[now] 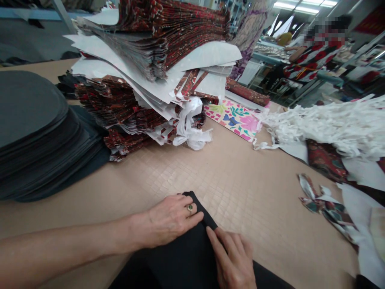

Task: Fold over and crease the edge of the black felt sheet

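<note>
A black fabric piece (183,257) lies on the tan table (240,188) at the near edge. My left hand (168,220), with a ring on one finger, rests flat on its upper corner, fingers pressed on the cloth. My right hand (233,259) lies on the fabric just to the right, fingers extended along its edge, almost touching the left fingertips. Neither hand is closed around the cloth.
A stack of dark grey cut pieces (39,132) sits at the left. A tall pile of red patterned and white pieces (150,68) stands behind. White strips (331,124) and scraps (321,204) lie right. A floral piece (236,118) lies mid-table. A person (315,52) sits far right.
</note>
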Available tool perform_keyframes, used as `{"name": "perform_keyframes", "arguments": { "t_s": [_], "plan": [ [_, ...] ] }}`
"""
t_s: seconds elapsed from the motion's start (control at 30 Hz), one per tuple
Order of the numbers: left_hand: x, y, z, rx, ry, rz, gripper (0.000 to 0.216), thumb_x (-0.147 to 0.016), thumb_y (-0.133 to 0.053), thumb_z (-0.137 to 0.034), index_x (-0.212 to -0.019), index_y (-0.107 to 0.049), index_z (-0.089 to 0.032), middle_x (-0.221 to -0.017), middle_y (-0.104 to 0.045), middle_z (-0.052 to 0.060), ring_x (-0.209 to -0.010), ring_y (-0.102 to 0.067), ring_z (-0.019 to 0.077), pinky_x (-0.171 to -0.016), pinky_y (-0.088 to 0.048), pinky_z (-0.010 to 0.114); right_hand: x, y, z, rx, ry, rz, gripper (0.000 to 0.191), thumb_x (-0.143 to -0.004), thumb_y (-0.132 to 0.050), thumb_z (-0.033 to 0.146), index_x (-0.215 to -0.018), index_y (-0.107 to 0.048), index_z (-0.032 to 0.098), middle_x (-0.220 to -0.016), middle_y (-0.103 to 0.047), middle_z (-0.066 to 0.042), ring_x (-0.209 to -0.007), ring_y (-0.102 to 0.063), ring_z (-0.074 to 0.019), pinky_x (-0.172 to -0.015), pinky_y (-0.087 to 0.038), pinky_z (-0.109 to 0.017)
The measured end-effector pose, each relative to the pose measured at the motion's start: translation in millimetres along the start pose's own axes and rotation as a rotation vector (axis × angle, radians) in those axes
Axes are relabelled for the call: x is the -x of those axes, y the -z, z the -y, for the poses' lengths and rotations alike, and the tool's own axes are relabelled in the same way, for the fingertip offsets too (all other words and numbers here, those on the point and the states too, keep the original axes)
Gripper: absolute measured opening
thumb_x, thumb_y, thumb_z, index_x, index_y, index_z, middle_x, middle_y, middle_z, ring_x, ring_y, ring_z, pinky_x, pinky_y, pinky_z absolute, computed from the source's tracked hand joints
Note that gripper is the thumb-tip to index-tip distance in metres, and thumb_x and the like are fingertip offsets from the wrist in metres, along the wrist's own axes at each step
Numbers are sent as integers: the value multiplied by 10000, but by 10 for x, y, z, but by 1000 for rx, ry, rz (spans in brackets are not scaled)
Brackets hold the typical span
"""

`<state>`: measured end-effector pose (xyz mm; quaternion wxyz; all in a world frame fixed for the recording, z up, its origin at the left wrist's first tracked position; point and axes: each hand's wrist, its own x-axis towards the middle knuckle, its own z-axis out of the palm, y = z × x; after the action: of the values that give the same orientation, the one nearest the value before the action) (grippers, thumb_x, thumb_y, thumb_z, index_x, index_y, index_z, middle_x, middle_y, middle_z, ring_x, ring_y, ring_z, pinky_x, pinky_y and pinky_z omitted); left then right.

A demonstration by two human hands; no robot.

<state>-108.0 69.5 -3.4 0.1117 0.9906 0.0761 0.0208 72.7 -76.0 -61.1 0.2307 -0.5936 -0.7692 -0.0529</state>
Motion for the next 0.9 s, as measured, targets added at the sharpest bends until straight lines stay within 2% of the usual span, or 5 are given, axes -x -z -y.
{"name": "perform_keyframes", "arguments": {
  "t_s": [0.23, 0.37, 0.53, 0.77, 0.9],
  "plan": [
    [49, 9, -114, -77, 35, 26, 347, -793, -518, -161, -1139, -493, -138, -1036, -574, 107, -985, -497, 258, -892, -371, 416, 114, 86, -39, -57, -52, -87, 282, -866, -394, 101, -1054, -596, 159, -869, -636, -66, -760, -565, -158, -754, -348, -353],
    [11, 17, -184, -98, 64, 31, 356, -782, -467, -62, -1136, -495, -65, -1137, -534, 128, -1078, -455, 249, -947, -361, 353, 186, 150, -79, -32, 17, -53, 291, -856, -389, 75, -1057, -594, 126, -885, -639, -85, -770, -563, -168, -749, -345, -358],
    [-30, -3, -258, -70, 55, 86, 498, -773, -472, -65, -1264, -395, -96, -1160, -527, 139, -1082, -461, 271, -880, -423, 351, 262, 245, -112, 20, 41, -28, 293, -828, -411, 44, -1058, -583, 103, -878, -645, -90, -766, -566, -176, -752, -352, -368],
    [-64, -45, -360, -121, 70, 54, 428, -772, -479, -91, -1200, -469, -76, -1164, -525, 137, -1094, -443, 298, -933, -373, 403, 351, 276, -105, 49, 34, -29, 298, -849, -389, 62, -1071, -582, 114, -907, -649, -93, -805, -575, -187, -764, -345, -371],
    [-100, -75, -447, -177, 60, 40, 432, -740, -461, -32, -1170, -485, -4, -1128, -547, 157, -1077, -464, 269, -934, -365, 343, 385, 322, -142, 87, 108, -11, 272, -852, -406, 76, -1043, -599, 97, -890, -650, -89, -782, -571, -178, -747, -336, -359]
  ]
}}
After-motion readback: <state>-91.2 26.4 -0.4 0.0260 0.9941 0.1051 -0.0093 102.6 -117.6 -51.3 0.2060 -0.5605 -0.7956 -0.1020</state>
